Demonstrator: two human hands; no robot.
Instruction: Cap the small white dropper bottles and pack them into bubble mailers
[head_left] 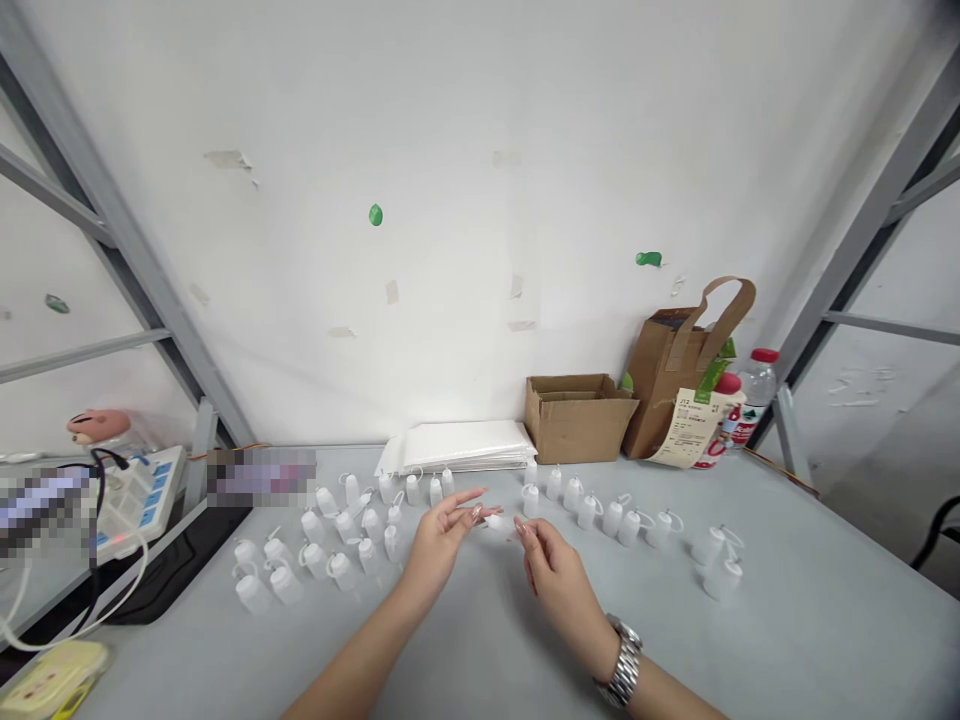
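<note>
Between my hands, above the middle of the grey table, is a small white bottle [496, 523], a little blurred. My left hand [442, 535] pinches it at its left end between thumb and fingers. On the right side, my right hand [551, 560] has its thumb and index finger pressed together close to the bottle's other end; what lies between those fingertips is too small to make out. Several white bottles with looped caps [341, 570] stand on the left of the table. More such bottles [613, 517] stand on the right, beyond my right hand.
Against the wall lie a stack of white envelopes [469, 447], an open cardboard box [577, 430] and a brown paper bag [660, 370] with plastic bottles beside it. On the left are a power strip [142, 500], cables and a black mat [180, 570].
</note>
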